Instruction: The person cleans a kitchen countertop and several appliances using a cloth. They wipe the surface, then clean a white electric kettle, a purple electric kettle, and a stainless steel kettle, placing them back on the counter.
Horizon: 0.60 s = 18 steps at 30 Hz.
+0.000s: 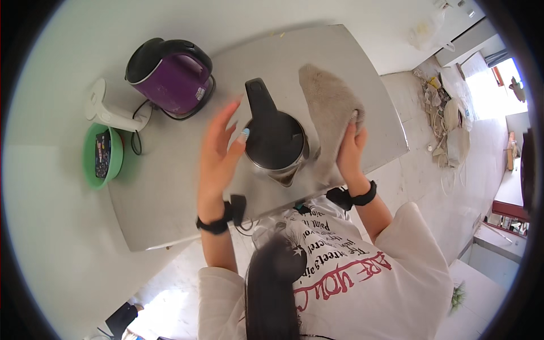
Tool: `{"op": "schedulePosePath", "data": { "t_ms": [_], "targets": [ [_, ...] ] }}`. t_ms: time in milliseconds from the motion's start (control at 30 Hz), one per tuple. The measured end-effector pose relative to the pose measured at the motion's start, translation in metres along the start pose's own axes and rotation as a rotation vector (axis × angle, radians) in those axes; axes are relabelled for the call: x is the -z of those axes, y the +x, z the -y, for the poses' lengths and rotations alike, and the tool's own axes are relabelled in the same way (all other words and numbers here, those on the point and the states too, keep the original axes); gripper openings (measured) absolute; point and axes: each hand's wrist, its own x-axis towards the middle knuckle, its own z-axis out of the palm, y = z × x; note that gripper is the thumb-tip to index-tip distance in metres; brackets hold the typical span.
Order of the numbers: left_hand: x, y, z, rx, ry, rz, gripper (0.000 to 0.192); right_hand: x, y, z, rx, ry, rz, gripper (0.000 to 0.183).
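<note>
An electric kettle with a black lid, black handle and shiny metal body stands on the grey tabletop before me, its spout towards my body. Just left of the lid is my left hand, fingers spread and holding nothing; whether the thumb touches the kettle I cannot tell. My right hand grips a fluffy beige-grey cloth at its right edge. The cloth hangs along the kettle's right side, and its lower end is blurred.
At the back left stands a purple and black electric kettle. Near it are a white appliance with a black cord and a green bowl holding a dark printed packet. A wall borders the table's far side. Bags lie on the floor at right.
</note>
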Motion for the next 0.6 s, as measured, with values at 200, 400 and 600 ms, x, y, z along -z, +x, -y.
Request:
{"op": "schedulePosePath", "data": {
  "t_ms": [200, 400, 600],
  "targets": [
    [-0.074, -0.029, -0.011, -0.095, 0.599, -0.258, 0.059, -0.054, 0.066, 0.054, 0.982, -0.580, 0.546, 0.038],
    [-0.069, -0.021, -0.006, -0.147, 0.851, -0.324, 0.059, -0.090, 0.138, -0.046, 0.062, -0.120, 0.986, 0.038],
    [-0.057, -0.021, -0.010, -0.148, 0.819, -0.259, 0.057, -0.072, 0.125, -0.131, -0.398, 0.002, 0.713, 0.042]
  ]
}}
